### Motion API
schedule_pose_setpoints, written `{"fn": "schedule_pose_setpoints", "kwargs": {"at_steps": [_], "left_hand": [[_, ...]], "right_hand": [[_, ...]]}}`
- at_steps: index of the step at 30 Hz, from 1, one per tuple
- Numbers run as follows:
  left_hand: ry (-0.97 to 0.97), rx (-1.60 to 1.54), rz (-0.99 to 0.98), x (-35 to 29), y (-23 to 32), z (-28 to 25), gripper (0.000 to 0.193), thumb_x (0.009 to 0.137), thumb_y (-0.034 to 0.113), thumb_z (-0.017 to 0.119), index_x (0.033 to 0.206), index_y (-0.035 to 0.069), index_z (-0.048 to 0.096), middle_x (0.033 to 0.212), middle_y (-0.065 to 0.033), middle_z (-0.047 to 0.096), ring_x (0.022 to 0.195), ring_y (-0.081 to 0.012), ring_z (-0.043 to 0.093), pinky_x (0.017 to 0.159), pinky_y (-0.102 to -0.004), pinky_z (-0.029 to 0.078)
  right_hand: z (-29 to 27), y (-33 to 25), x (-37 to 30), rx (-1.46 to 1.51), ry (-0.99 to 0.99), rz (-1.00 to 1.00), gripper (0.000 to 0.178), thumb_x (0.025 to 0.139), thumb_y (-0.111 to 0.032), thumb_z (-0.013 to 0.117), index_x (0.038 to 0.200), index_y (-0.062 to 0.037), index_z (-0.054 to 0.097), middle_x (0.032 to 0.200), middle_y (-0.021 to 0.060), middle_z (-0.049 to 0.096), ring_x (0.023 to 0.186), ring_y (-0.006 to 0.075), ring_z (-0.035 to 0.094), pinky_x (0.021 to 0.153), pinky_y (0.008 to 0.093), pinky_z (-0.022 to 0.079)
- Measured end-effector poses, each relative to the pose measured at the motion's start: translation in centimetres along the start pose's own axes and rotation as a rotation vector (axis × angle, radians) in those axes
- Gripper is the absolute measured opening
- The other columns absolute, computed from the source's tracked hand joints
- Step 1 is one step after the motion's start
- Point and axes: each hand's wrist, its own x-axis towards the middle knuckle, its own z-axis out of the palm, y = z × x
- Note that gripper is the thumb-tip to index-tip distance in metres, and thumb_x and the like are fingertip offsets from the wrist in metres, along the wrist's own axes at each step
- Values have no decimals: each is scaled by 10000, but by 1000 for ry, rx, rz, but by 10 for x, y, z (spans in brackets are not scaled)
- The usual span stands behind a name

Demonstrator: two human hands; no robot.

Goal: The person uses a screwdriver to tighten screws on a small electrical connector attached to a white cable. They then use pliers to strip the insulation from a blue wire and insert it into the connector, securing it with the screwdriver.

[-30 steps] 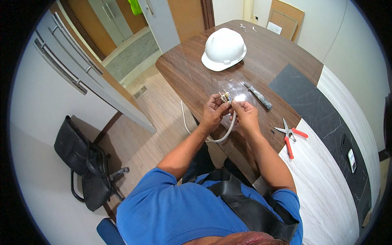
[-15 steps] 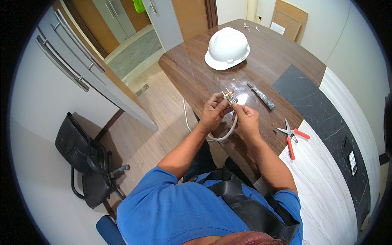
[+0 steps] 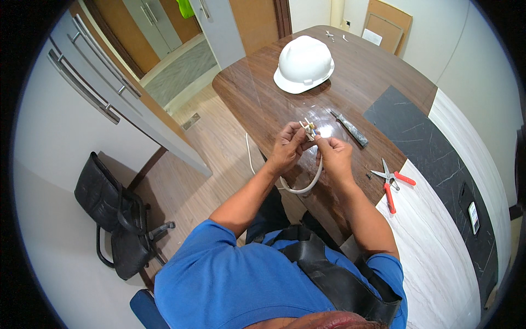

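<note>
Over the near edge of the wooden table, my left hand (image 3: 287, 148) pinches a small opened power plug (image 3: 309, 128). Its pale pins point away from me, and brass and a bit of blue wire show inside. My right hand (image 3: 336, 157) is closed at the plug's near side, its thumb and fingers on the white cable (image 3: 310, 188) where the wires enter. From there the cable loops down below my hands and runs off the table toward the floor at the left. My fingers cover much of the plug, so the wire ends are partly hidden.
A white hard hat (image 3: 304, 64) sits beyond my hands. A utility knife (image 3: 350, 130) lies right of them, and red-handled wire cutters (image 3: 392, 183) lie opened nearer me. Farther right is a phone (image 3: 473, 217). White scraps lie at the far end; a black chair (image 3: 112, 214) stands left.
Both hands keep hold of the plug and cable. The plug has tilted a little, my right hand has shifted slightly right, and the cable loop has moved slightly right and down.
</note>
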Motion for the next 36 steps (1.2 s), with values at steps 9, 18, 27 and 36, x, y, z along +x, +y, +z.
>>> {"fn": "schedule_pose_setpoints", "kwargs": {"at_steps": [9,18,27,36], "left_hand": [[-22,-139,-70,-1,-4,-8,243,1088,224,533,1274,71,569,1289,-130,661,1180,-253,667,1037,-429,551],[140,-212,-101,7,-24,-6,311,1077,234,552,1295,12,554,1316,-145,647,1186,-268,660,1031,-420,557],[317,-133,-189,28,-10,-26,255,1078,187,527,1239,-7,563,1202,-147,660,1110,-281,677,973,-420,584],[285,643,-413,58,-20,-38,425,1007,197,625,1330,-76,582,967,-98,678,779,-172,657,668,-313,575]], "right_hand": [[-2,12,8,-135,6,-171,328,943,-240,717,827,63,760,629,9,630,554,75,523,487,284,403],[1,30,20,-87,45,-26,328,942,-228,713,788,60,746,611,63,662,521,108,590,469,306,455],[-5,38,22,-54,38,44,326,952,-241,726,800,46,741,611,61,661,481,135,607,447,293,458],[-18,48,25,-12,1,114,342,947,-285,753,775,8,715,638,67,672,482,144,624,433,296,459]]}}
